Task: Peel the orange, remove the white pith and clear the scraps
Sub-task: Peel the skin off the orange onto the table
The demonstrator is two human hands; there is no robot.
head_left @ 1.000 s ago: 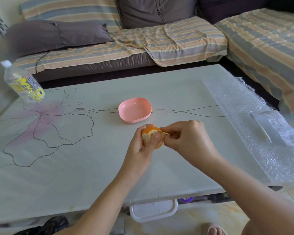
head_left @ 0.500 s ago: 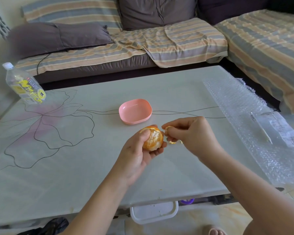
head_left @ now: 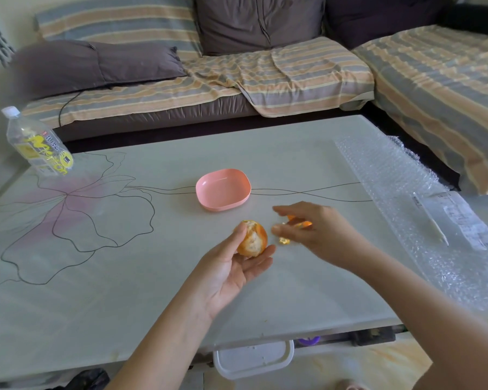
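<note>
My left hand (head_left: 231, 266) cradles a partly peeled orange (head_left: 252, 238) above the table, white pith showing on the bared side, thumb on its left. My right hand (head_left: 319, 232) is just to the right of the fruit, blurred, fingers spread, with an orange peel piece (head_left: 297, 222) at its fingers. A small peel scrap (head_left: 284, 240) lies on the table below those fingers. An empty pink dish (head_left: 223, 189) sits on the table beyond both hands.
A plastic water bottle (head_left: 37, 144) stands at the table's far left corner. Bubble wrap (head_left: 423, 209) with a paper slip covers the right side. A sofa with striped covers runs behind. A white tub (head_left: 254, 358) sits under the near table edge (head_left: 181, 358).
My right hand tore a peel piece off the orange and moved right and away from it, fingers spreading. My left hand turned the orange, showing its bare side.
</note>
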